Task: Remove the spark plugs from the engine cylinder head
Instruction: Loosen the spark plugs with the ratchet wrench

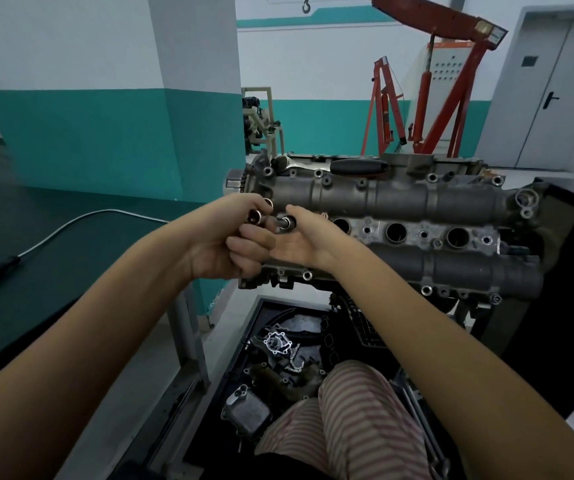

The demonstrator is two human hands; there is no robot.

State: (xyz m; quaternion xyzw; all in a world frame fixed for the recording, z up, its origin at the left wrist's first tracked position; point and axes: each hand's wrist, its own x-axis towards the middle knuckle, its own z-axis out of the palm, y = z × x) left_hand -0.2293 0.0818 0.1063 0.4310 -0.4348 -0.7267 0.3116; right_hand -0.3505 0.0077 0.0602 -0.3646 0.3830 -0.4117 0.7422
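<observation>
Item: cylinder head [382,216], on its stand ahead of me, plug wells in a row. My left hand [233,244], fingers curled, grips a socket tool [271,221] at the leftmost well. My right hand [308,237], fingers straight, touches the tool's tip. A ratchet [334,165] lies on the head's far edge.

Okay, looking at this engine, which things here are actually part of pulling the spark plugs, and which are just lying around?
In the job:
cylinder head
socket tool, gripped by left hand
right hand
open plug wells

Lying about:
ratchet on the head
red engine crane
parts tray
</observation>
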